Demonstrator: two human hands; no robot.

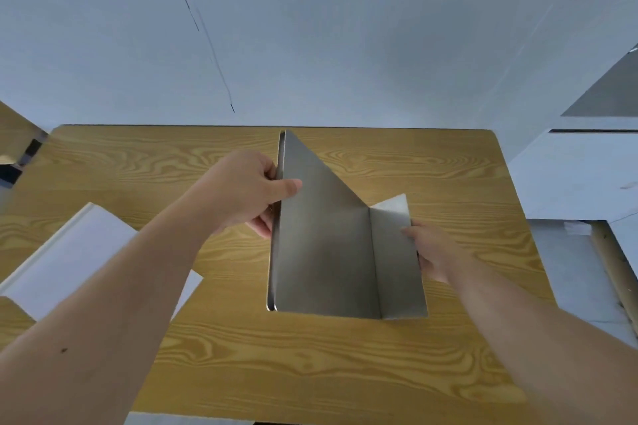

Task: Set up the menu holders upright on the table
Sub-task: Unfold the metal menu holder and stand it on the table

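Observation:
A brushed-metal menu holder (324, 252) is held over the middle of the wooden table (310, 355). It is a bent steel sheet with a large slanted panel and a narrower flap folded along its right side. My left hand (248, 193) grips the holder's left edge, thumb on the front face. My right hand (431, 248) holds the right flap's outer edge from behind. Whether its lower edge touches the table I cannot tell.
A white flat piece (69, 259) lies on the table's left side under my left forearm. White boards and a grey panel (607, 93) stand off the table at the right. A pale wall rises behind the table's far edge.

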